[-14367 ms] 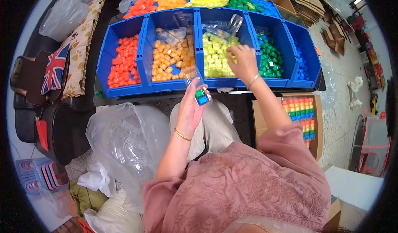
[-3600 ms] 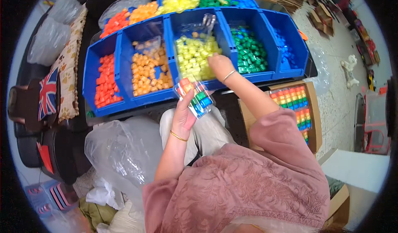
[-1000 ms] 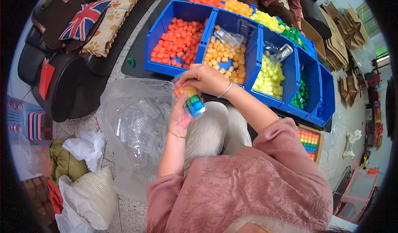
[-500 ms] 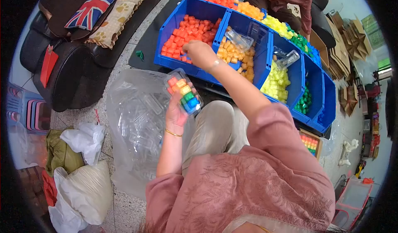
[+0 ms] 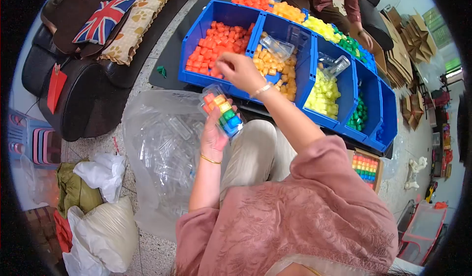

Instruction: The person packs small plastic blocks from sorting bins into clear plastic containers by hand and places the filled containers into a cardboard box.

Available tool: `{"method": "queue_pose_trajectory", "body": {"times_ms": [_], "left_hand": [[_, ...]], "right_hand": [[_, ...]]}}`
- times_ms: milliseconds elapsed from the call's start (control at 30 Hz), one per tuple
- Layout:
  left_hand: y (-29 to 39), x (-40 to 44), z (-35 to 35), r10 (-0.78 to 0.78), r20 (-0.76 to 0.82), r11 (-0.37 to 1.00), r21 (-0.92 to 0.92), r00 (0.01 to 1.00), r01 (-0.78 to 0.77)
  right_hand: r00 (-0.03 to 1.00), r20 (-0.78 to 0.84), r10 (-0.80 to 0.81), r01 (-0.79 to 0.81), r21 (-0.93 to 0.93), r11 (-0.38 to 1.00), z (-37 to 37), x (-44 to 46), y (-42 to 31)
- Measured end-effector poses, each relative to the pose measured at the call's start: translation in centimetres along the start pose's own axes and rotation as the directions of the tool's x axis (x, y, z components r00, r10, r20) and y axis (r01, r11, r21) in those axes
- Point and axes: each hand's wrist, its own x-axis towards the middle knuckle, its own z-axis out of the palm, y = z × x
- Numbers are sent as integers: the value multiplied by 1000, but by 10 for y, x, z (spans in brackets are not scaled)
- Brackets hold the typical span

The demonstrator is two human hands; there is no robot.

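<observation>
My left hand (image 5: 213, 131) holds the clear, thin-walled plastic case (image 5: 212, 89) in front of the blue plastic bins, over the near side of the large translucent plastic bag (image 5: 147, 168); the thumb lies across the near face and the other fingers wrap behind, some showing at the far edge; the case is tilted and contains small glossy cube-shaped blocks (image 5: 227, 115) in red, orange, yellow, green and blue bands. My right hand (image 5: 241, 73) is above the front wall of the blue plastic bin (image 5: 204, 79) that contains loose glossy red cube-shaped blocks (image 5: 210, 51); its fingers are curled with the tips close together; I cannot tell whether they pinch a block. Handling, as judged: the case should be light and fairly stiff, yet liable to flex or crack under a hard squeeze; grip it by the side edges with moderate pressure and keep it level enough to retain its contents; each block should be light, hard and somewhat slippery; take it by two opposite faces.
</observation>
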Motion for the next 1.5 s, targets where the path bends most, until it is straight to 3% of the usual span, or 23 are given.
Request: {"method": "queue_pose_trajectory", "body": {"times_ms": [67,100,200,300,367,433,467,533,600,633,700,833,867,967,1000,1067,1100,1133,1200,1233,1300,1433,1500], "left_hand": [[-7,2,9,-13,12,1000,14,1000,13],[-11,5,13,-14,21,1000,24,1000,14],[-27,7,8,-145,101,987,89,984,136],[-49,2,25,-155,203,987,69,967,144],[-67,0,43,-112,207,964,261,972,55],[-88,8,44,-110,214,904,428,971,8],[-98,8,49,-89,187,774,631,978,-50],[-119,-2,69,-156,198,935,345,968,80],[-145,1,68,-204,214,949,283,955,139],[-159,-3,76,-233,222,942,293,947,163],[-187,-18,91,-411,236,859,423,880,288],[-249,-42,103,-591,263,755,512,762,409],[-265,-50,107,-581,292,737,585,760,339],[-304,-78,122,-686,428,680,666,589,308],[-312,-87,132,-744,377,635,655,551,410],[-322,-104,162,-754,360,496,861,550,116],[-323,-111,172,-701,465,495,863,541,-101],[-317,-116,190,-708,459,488,868,537,-99],[-291,-130,242,-687,726,575,575,38,-581],[-274,-144,279,-672,732,573,414,-116,-707],[-254,-169,320,-661,700,569,231,-272,-790],[-237,-206,349,-470,872,591,198,-135,-782],[-233,-214,352,-389,917,587,177,-84,-790]], "right_hand": [[997,82,10,-26,194,981,-5,-31,-2],[985,35,-171,171,-5,985,-8,-41,-2],[1000,0,13,-13,46,999,-28,-66,0],[986,-159,-45,49,22,999,-42,-81,6],[980,-163,-113,113,-11,994,-55,-103,16],[931,-359,-66,47,-62,997,-75,-132,9],[885,-462,-54,24,-72,997,-85,-150,8],[841,-531,104,-121,2,993,-108,-196,-9],[819,-344,459,-390,254,885,-130,-243,-24],[803,-369,469,-397,257,881,-134,-262,-25],[693,-114,712,-393,767,507,-137,-298,-21],[699,-77,711,-243,909,338,-169,-368,-21],[669,-85,738,-226,923,312,-178,-386,-28],[649,-163,743,-110,946,304,-195,-449,-31],[615,-197,763,-84,946,312,-204,-475,-36],[511,-285,811,-233,862,451,-232,-530,-62],[452,-300,840,-265,854,447,-242,-560,-72],[390,-315,865,-296,847,441,-250,-589,-81],[193,-379,905,-467,776,424,-253,-652,-88],[185,-376,908,-463,782,418,-251,-675,-91],[57,-282,958,-571,778,263,-243,-707,-94],[4,-96,995,-648,758,75,-222,-731,-83],[20,-66,998,-655,753,63,-214,-732,-74]]}}
